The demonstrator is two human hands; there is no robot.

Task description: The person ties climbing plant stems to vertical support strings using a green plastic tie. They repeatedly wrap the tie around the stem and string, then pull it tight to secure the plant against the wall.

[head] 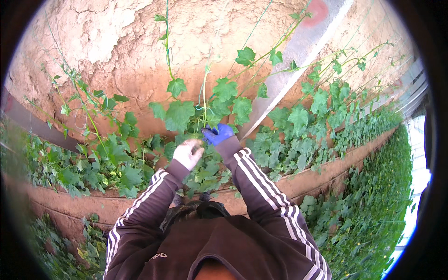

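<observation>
Low in front of me stands a leafy vine with a pale green stem (205, 91), and a thin green string (200, 96) curls beside that stem. At the stem's lower part, my right hand (218, 134) in a blue glove has its fingers bent around or against it; leaves partly hide the fingertips. Just left of it is my left hand (189, 153), bare or in a pale glove, slightly blurred, with thumb and fingers curved towards the stem. Whether it pinches a leaf or tendril cannot be told. Broad lobed leaves (179, 115) surround both hands.
A rough earthen wall (196, 38) rises behind the vines, crossed by a grey slanted beam (280, 80). More vines on strings (167, 31) stand on both sides. A brown soil ridge (308, 180) runs across below the row, with dense foliage (367, 210) at lower right.
</observation>
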